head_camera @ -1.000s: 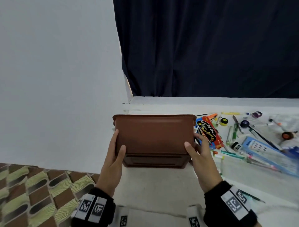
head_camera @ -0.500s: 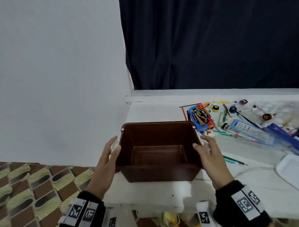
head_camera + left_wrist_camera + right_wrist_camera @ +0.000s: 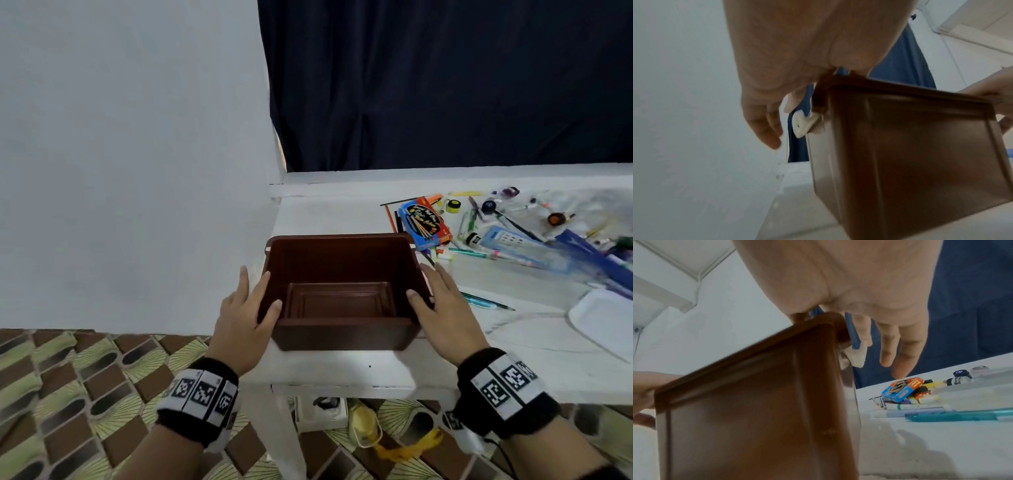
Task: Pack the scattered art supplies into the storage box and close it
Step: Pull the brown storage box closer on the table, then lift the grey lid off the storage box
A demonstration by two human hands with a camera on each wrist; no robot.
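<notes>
Blue "Water Color" carton (image 3: 901,390)

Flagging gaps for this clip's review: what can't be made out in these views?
- Storage box base contact with the table: wrist views blurred.
- Art supplies: head view too small to identify; right edge cuts some.
- Left hand and right hand fingertips: box sides hide them.

A white table (image 3: 342,373) is standing against a pale wall (image 3: 130,154), with a dark navy curtain (image 3: 445,85) hanging at twelve o'clock behind its far edge. Patterned green-and-brown flooring (image 3: 68,394) is spreading out at seven o'clock. Under the table, at six o'clock, a yellow object (image 3: 364,428) is lying beside a white item (image 3: 320,409), both too indistinct to identify.
</notes>
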